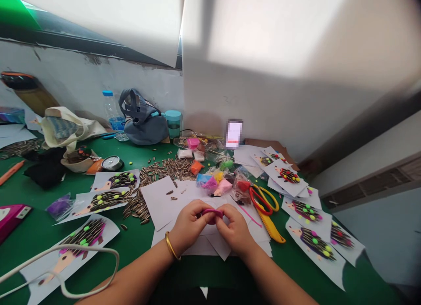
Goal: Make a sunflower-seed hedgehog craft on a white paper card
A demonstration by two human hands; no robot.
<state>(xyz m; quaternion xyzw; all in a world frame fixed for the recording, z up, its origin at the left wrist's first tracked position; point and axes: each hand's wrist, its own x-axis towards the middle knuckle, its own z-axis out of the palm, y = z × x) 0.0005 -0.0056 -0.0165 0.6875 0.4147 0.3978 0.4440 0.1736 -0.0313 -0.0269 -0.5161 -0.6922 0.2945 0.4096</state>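
Between my two hands is a flattened piece of magenta modelling clay (212, 214), held above white paper sheets (194, 248). My left hand (190, 224), with a gold bangle at the wrist, pinches its left side between thumb and fingers. On the opposite side my right hand (234, 228) grips it the same way. Just beyond the hands lie small bags of coloured clay (222, 186). A thin pink clay strip (250, 216) rests on the paper right of my right hand. Red and yellow scissors (261, 200) and a yellow cutter (272, 226) lie further right.
Sunflower seeds (167, 169) are heaped behind the paper. Hedgehog pictures made with seeds and clay lie left (79, 241) and right (315, 243). A white cable (115, 257) loops near my left forearm. A blue bag (144, 125), a bottle (113, 112) and a phone (233, 134) stand along the wall.
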